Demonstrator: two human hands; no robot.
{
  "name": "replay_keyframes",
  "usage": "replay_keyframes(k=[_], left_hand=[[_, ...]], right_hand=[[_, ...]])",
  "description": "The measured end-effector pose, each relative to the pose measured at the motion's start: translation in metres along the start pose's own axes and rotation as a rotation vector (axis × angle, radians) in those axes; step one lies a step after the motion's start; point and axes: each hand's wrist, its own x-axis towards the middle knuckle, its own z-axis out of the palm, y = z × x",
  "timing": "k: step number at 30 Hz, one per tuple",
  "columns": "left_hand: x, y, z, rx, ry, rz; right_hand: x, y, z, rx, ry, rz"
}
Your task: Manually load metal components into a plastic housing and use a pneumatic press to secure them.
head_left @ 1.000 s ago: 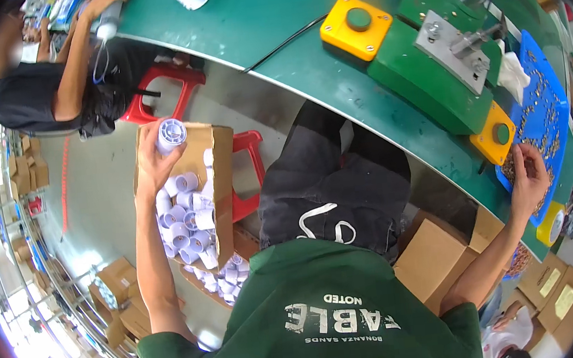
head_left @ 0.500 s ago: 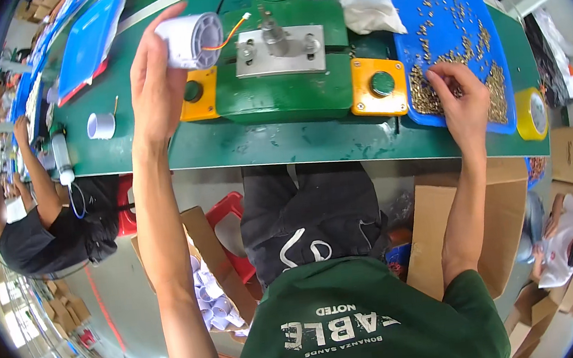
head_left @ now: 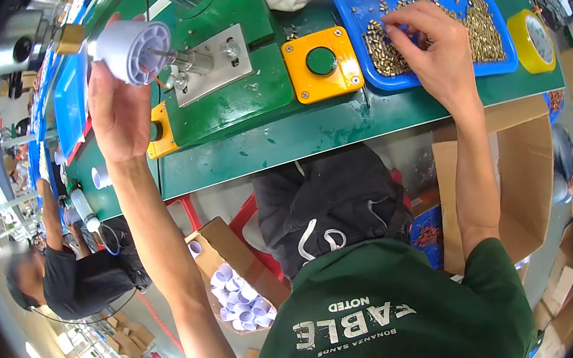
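My left hand [head_left: 121, 116] grips a white round plastic housing [head_left: 125, 50] with a ribbed open end and a short reddish wire. That open end faces the steel pin [head_left: 192, 60] of the green press [head_left: 249, 88]; whether they touch I cannot tell. Over the blue tray [head_left: 388, 84] of small brass fittings [head_left: 483, 25], my right hand [head_left: 437, 51] has thumb and forefinger brought together. What lies between those fingertips, if anything, is too small to see.
A yellow box with a green button [head_left: 321, 61] sits between press and tray; another [head_left: 161, 130] is below my left hand. Yellow tape [head_left: 531, 41] stands at the right edge. Cartons [head_left: 238, 254] flank my legs. A person [head_left: 80, 270] works at the left.
My left hand has brought the housing up to the pin, its open end turned toward it. My right thumb and forefinger have come closer together above the tray. The whole view has shifted and tilted.
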Motion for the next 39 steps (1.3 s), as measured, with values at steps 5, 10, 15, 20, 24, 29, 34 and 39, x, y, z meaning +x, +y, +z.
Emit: replay_keyframes(k=[5,10,15,20,24,29,34,39], left_hand=[[0.001,0.002,0.009,0.046,0.062,0.022],[0.001,0.007,0.016,0.135,0.136,0.018],[0.001,0.010,0.009,0.159,0.121,0.052],[0.006,0.011,0.005,0.154,0.115,0.074],[0.001,0.020,0.003,0.289,-0.079,0.135],[-0.006,0.009,0.025,0.659,-0.043,0.204],[-0.063,-0.025,0.002,1.468,0.273,0.504],[-0.112,-0.042,-0.005,1.512,0.367,0.494]], right_hand=[[-0.004,0.008,0.002,-0.012,0.020,-0.062],[0.002,-0.005,-0.003,-0.003,-0.062,0.047],[0.006,-0.023,-0.014,0.100,-0.010,0.091],[0.006,0.029,0.025,0.791,0.354,-0.476],[0.009,-0.035,-0.019,0.201,-0.057,-0.015],[-0.003,-0.037,-0.007,0.098,-0.226,-0.293],[-0.001,-0.050,-0.016,-0.086,-0.359,-0.338],[0.003,-0.063,-0.017,-0.124,-0.394,-0.356]])
